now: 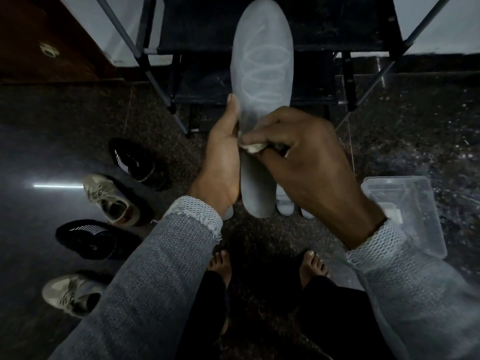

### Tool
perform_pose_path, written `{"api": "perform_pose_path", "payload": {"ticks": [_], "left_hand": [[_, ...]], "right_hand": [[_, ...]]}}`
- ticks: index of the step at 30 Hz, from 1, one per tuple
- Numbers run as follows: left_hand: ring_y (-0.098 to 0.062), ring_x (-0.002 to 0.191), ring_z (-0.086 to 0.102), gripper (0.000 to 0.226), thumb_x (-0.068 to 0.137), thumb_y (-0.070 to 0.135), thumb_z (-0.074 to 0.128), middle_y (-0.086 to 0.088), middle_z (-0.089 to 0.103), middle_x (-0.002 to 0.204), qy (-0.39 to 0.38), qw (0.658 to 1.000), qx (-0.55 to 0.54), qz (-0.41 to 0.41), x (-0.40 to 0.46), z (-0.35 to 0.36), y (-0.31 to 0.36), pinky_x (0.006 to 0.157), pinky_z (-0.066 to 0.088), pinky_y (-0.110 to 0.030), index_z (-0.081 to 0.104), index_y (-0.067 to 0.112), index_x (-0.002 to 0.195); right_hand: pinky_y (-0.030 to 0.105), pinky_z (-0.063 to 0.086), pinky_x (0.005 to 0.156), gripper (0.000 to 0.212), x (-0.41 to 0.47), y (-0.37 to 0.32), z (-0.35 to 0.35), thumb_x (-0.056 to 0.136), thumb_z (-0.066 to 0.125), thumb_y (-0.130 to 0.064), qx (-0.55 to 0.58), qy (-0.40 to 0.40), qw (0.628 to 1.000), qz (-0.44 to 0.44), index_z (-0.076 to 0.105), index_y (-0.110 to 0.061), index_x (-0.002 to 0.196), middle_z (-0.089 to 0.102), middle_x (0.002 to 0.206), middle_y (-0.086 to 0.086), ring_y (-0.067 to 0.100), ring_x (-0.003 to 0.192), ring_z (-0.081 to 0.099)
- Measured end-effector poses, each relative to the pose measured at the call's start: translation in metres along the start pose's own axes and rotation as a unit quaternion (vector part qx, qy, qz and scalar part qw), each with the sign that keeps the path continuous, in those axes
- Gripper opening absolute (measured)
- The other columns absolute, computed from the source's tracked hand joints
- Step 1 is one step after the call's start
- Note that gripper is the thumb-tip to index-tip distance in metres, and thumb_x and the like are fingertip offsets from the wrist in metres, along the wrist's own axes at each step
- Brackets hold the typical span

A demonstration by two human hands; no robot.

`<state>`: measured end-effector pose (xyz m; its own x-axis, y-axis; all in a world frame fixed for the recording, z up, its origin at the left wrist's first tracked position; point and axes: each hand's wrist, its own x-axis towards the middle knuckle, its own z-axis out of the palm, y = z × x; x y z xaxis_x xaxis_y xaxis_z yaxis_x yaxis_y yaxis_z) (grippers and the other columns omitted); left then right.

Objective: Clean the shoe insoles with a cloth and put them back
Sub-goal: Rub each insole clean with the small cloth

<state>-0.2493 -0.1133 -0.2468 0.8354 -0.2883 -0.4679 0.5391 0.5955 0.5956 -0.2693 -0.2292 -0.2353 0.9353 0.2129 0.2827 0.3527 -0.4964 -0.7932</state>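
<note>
Head view, looking down: long grey foam insole with looping pale lines on its forepart, held lengthwise in the air, toe end away from the body, heel end low near the wrists. Left hand curled along the insole's left edge, thumb laid up the side, palm cupping the underside. Right hand pinching a small crumpled whitish cloth between thumb and fingers, cloth pressed to the middle of the insole's upper face. Both forearms in grey knitted sleeves with frayed cuffs.

On the dark speckled stone floor, at left, a staggered column of four shoes: two black knit sneakers with white stripes, two beige lace-up sneakers, alternating. Pale grey shoe toes just visible beneath the insole's heel, mostly hidden. Clear plastic tub on the floor at right. Black metal-framed shoe rack ahead, behind the insole. Bare feet below, under dark trouser legs.
</note>
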Motion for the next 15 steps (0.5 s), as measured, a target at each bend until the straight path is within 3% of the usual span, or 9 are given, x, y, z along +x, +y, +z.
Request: {"api": "perform_pose_path", "payload": {"ticks": [5, 8, 11, 15], "left_hand": [[-0.033, 0.108, 0.065, 0.065, 0.1, 0.053, 0.034, -0.024, 0.064, 0.119, -0.001, 1.0, -0.025, -0.017, -0.002, 0.001, 0.003, 0.099, 0.051, -0.041, 0.056, -0.003, 0.124], [-0.024, 0.098, 0.069, 0.055, 0.103, 0.046, 0.03, -0.015, 0.071, 0.104, 0.01, 1.0, -0.001, 0.007, -0.001, 0.002, 0.002, 0.091, 0.055, -0.034, 0.062, 0.003, 0.115], [-0.024, 0.1, 0.066, 0.054, 0.103, 0.045, 0.029, -0.014, 0.068, 0.106, 0.0, 1.0, 0.0, -0.005, -0.002, 0.005, 0.001, 0.095, 0.052, -0.034, 0.058, 0.003, 0.123], [-0.022, 0.091, 0.07, 0.053, 0.103, 0.043, 0.031, -0.014, 0.071, 0.097, 0.001, 1.0, 0.0, 0.008, -0.001, 0.002, 0.0, 0.087, 0.055, -0.032, 0.062, 0.001, 0.112]], "right_hand": [[0.027, 0.053, 0.079, 0.016, 0.004, 0.004, -0.015, 0.08, 0.066, -0.007, 0.008, -0.128, 0.992, -0.019, 0.077, -0.014, 0.089, 0.071, 0.089, -0.002, 0.005, 0.083, 0.064], [0.028, 0.054, 0.079, 0.014, 0.002, 0.007, -0.016, 0.083, 0.067, -0.01, -0.028, -0.043, 0.999, 0.009, 0.076, -0.016, 0.092, 0.07, 0.09, -0.002, 0.005, 0.083, 0.063], [0.028, 0.055, 0.079, 0.012, 0.0, 0.006, -0.008, 0.086, 0.066, -0.011, -0.035, 0.045, 0.998, 0.036, 0.076, -0.011, 0.094, 0.069, 0.092, 0.003, 0.01, 0.085, 0.064], [0.026, 0.054, 0.079, 0.013, 0.0, 0.003, -0.003, 0.084, 0.067, -0.006, -0.001, 0.019, 1.0, 0.002, 0.076, -0.009, 0.093, 0.069, 0.091, 0.002, 0.007, 0.084, 0.063]]}}
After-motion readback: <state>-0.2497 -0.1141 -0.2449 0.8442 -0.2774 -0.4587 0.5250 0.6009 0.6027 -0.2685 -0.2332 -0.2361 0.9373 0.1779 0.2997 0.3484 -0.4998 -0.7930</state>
